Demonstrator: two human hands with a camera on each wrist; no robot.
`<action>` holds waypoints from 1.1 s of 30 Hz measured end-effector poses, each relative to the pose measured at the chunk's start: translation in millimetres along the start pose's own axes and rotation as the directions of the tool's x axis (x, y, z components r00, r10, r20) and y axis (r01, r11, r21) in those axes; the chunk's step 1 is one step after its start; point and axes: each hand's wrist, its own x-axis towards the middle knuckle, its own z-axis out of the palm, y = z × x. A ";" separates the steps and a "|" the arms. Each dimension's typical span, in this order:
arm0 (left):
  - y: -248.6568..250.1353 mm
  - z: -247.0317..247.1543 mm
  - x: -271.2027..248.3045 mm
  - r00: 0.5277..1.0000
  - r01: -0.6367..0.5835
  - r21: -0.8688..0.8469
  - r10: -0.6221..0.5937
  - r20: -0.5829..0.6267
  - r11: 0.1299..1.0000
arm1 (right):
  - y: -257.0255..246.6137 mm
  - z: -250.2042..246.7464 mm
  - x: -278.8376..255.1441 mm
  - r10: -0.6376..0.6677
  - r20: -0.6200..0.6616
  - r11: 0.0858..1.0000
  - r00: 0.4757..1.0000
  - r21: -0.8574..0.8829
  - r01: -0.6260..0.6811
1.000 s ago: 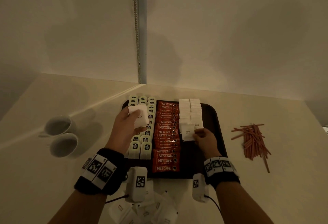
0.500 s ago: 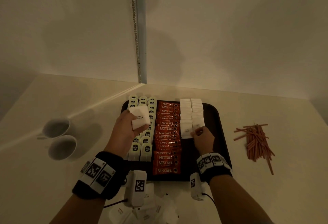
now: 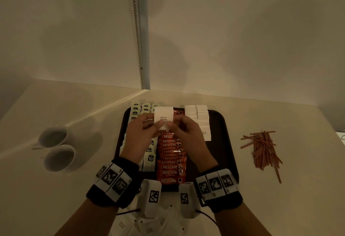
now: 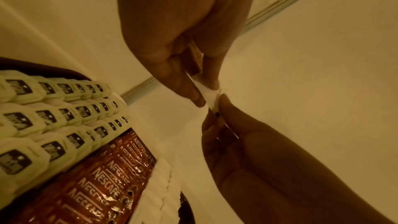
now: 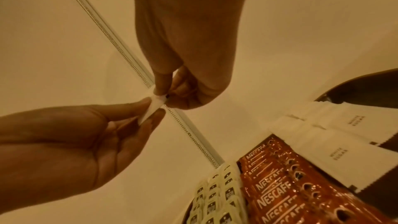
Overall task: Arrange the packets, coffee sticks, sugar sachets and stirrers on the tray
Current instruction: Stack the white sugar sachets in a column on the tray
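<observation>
a: what is carried by the pale counter point(image 3: 280, 198)?
b: a dark tray point(image 3: 223, 142) is seen at the middle, close to the wall. two white cups point(image 3: 56, 148) are set touching each other, well to the tray's left. a loose heap of red-brown stirrers point(image 3: 264, 149) is laid to its right, apart from it
a: and at the near edge?
b: white sachets point(image 3: 141, 226) are scattered just before the tray, partly hidden by the wrists
</observation>
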 end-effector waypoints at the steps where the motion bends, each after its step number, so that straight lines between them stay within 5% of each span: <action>1: 0.7 2.6 -1.5 1.000 -0.008 0.009 0.008 0.005 1.000 | -1.2 0.6 -0.9 -0.008 -0.029 1.000 1.000 0.015 0.008; 7: -3.4 -15.9 -10.1 0.998 0.012 0.132 -0.020 0.058 0.991 | 14.5 -39.9 -0.6 0.112 -0.148 0.992 0.983 0.075 -0.102; 12: -9.6 -66.6 -26.7 0.990 0.052 0.213 -0.079 0.120 0.976 | 52.1 -97.4 8.6 0.216 -0.366 0.968 0.905 -0.043 -0.249; 15: -21.5 -97.3 -37.1 0.991 0.103 0.193 -0.117 0.063 0.976 | 82.3 -120.8 14.5 0.272 -0.432 0.907 0.860 -0.182 -0.379; 20: -50.1 -141.2 -57.7 0.977 0.215 0.214 -0.207 -0.059 0.953 | 113.6 -123.8 18.1 0.264 -0.425 0.761 0.866 -0.459 -0.458; 33: -91.7 -204.4 -104.9 0.882 0.443 0.145 -0.401 -0.248 0.885 | 120.7 -102.0 23.7 0.221 -0.572 0.734 0.790 -0.436 -0.521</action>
